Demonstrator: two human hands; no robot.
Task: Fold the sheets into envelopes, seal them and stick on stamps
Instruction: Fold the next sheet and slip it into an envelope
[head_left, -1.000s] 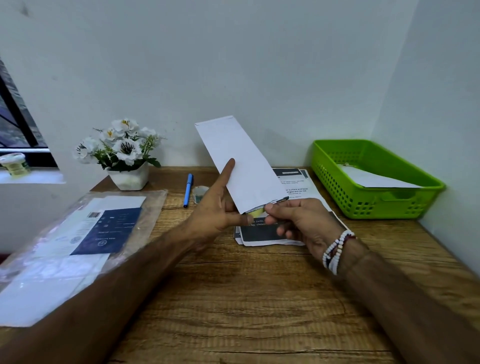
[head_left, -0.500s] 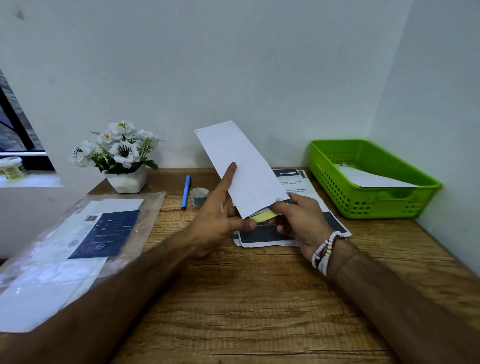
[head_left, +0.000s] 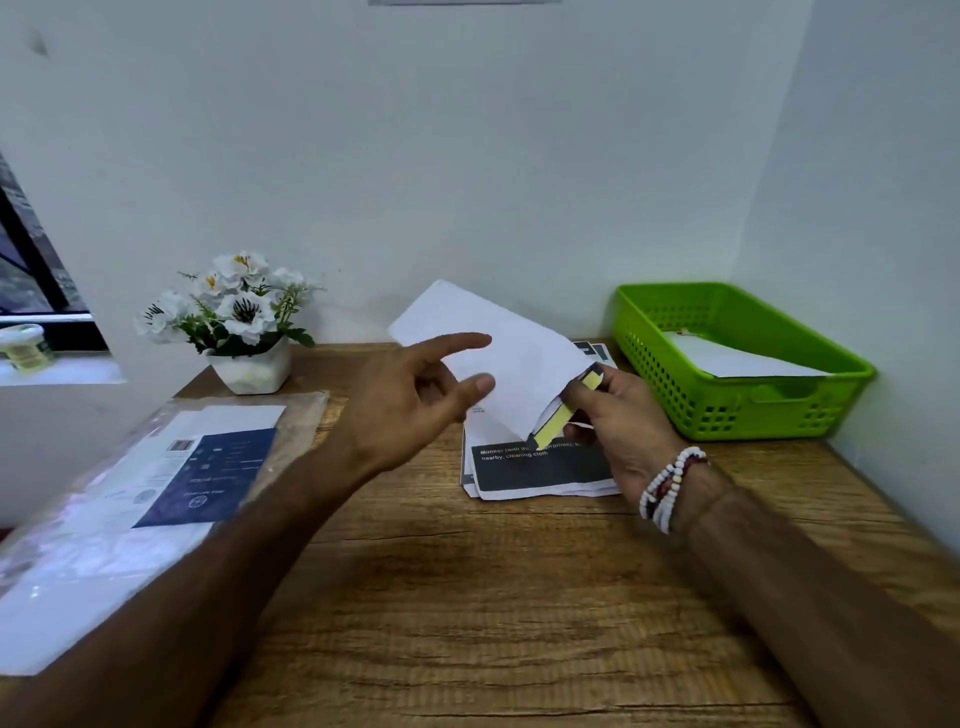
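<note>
While the right hand (head_left: 618, 426) pinches the envelope (head_left: 498, 358) at its open end, a folded sheet (head_left: 558, 421) with a yellow edge sticks out there. Envelope is held tilted above the printed sheets (head_left: 540, 467) stacked on the worktop (head_left: 467, 597). Left hand (head_left: 410, 400) is spread, fingers loose, gripping nothing, just in front of the envelope. Green basket (head_left: 753, 410) at right holds another envelope (head_left: 737, 358).

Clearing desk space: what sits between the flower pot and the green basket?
In the head view, the white envelope, gripped by the right hand, above printed sheets.
</note>
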